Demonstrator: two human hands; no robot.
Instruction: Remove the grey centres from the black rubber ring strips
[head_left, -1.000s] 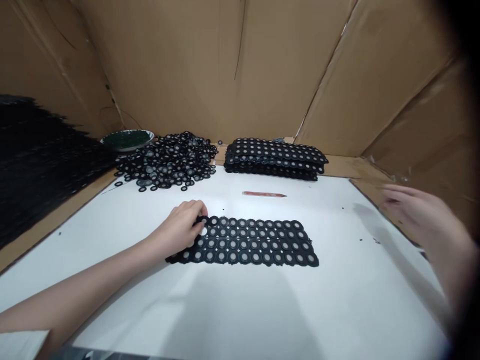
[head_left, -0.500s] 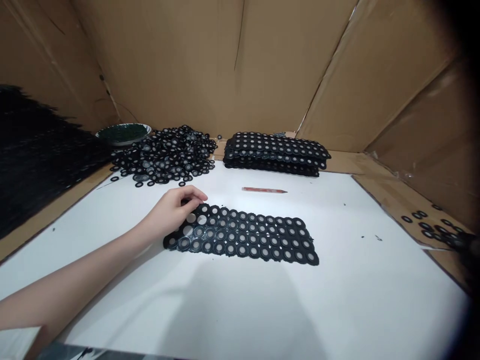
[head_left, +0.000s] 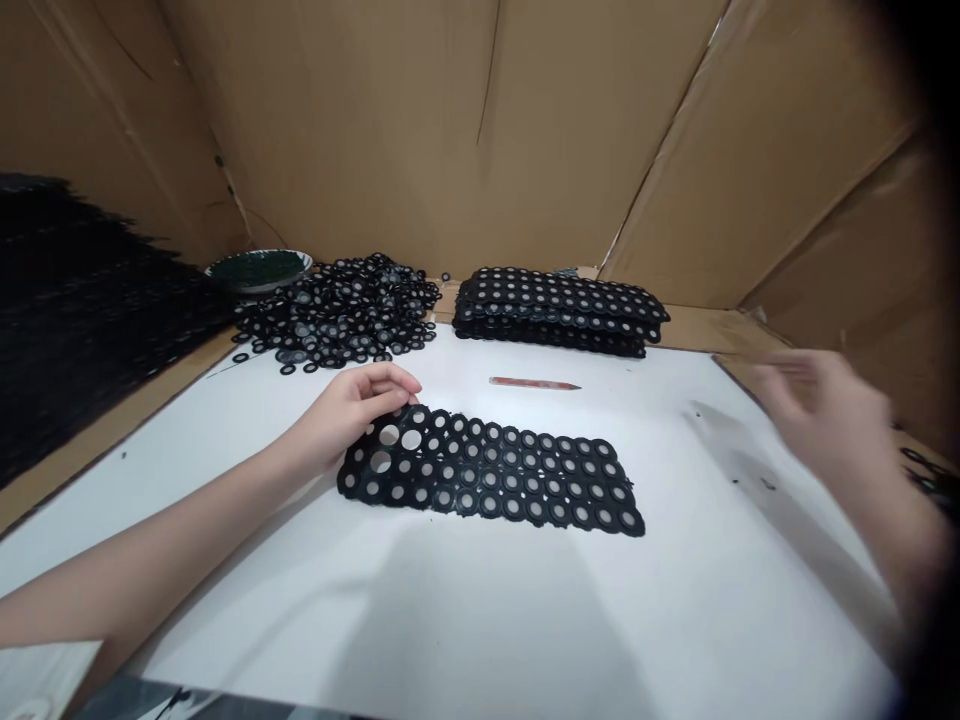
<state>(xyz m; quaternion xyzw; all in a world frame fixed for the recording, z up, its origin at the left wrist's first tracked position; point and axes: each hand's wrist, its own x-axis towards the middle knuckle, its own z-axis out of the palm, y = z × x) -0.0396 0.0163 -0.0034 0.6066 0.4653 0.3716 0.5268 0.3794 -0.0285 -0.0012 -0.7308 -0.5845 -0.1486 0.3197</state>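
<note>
A black perforated rubber sheet of joined rings (head_left: 510, 480) lies on the white board, with several wider holes near its left end. My left hand (head_left: 367, 405) is closed on the far left corner of this sheet, the fingertips bent over its edge and partly hiding it. Over the right side of the board my right hand (head_left: 825, 410) is smeared by motion, apart from the sheet. Whether its fingers hold anything cannot be made out. A red pencil (head_left: 534, 383) lies beyond the sheet.
Loose black rings (head_left: 349, 310) are heaped at the back left, beside a dish of dark green stuff (head_left: 259, 268). Similar sheets are stacked (head_left: 559, 310) at the back. A dark bristly pile (head_left: 82, 310) stands left. Cardboard walls (head_left: 390, 130) enclose the white board (head_left: 465, 610).
My right hand has come into view from the right, over the board. My left hand stays at the sheet's corner. The whole view has shifted slightly.
</note>
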